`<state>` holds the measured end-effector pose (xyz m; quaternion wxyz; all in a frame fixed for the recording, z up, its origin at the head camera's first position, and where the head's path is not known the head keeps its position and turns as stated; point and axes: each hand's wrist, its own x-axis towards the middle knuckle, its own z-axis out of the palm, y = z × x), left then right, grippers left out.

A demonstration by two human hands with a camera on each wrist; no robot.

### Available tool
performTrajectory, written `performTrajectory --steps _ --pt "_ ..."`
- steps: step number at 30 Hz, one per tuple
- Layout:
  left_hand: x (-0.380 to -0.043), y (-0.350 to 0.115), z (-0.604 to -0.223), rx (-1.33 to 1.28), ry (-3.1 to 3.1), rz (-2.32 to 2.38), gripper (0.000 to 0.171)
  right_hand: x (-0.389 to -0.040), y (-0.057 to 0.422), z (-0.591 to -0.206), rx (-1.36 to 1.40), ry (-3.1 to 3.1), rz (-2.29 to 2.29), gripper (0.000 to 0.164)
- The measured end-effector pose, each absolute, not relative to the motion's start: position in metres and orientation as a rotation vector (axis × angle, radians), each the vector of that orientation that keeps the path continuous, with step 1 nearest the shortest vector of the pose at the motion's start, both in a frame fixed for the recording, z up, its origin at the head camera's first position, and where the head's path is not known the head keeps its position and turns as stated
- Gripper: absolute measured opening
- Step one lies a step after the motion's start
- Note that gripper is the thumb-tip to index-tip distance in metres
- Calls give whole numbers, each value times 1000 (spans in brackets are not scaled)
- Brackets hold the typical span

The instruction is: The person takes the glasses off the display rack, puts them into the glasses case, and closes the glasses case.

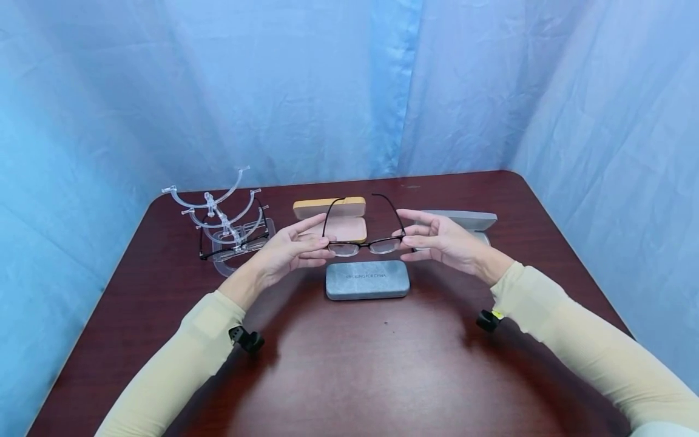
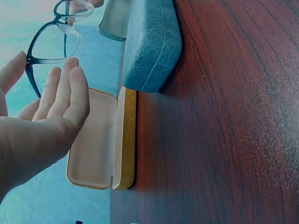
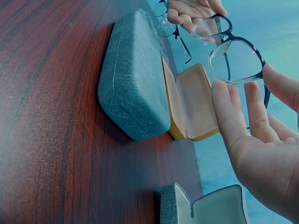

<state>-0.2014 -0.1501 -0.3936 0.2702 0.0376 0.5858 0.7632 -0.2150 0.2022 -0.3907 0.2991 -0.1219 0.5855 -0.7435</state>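
a person's left hand [image 1: 297,246] and right hand [image 1: 442,243] held a pair of black-framed glasses [image 1: 364,244] between them, up off the bench [image 1: 382,352]. on each hand the thumb and fingers were closed lightly on one end of the frame, the other fingers loosely spread; the temples stood unfolded, pointing towards the far edge. just on the near side, a closed grey-blue case [image 1: 367,280] lay around the middle of the bench. an open yellow case [image 1: 329,209] sat near the far edge, and an open grey case [image 1: 464,217], partly hidden from me by the right hand, lay towards the far right corner. near the far left corner stood a clear rack [image 1: 224,215] bearing another dark-framed pair [image 1: 210,254]. pale blue curtains [image 1: 273,91] hung behind it all.
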Motion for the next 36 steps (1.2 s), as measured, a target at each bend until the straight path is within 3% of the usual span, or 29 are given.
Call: performTrajectory --steps 17,25,36 --pt "-200 -152 -392 113 1606 2065 67 -216 199 -390 -333 1570 -1965 74" --pt "-197 -150 -392 171 1639 2029 49 -217 196 -392 -312 1598 -1961 69" --pt "-195 -139 -388 229 1689 1978 39 -218 191 -393 -250 1617 -1985 68"
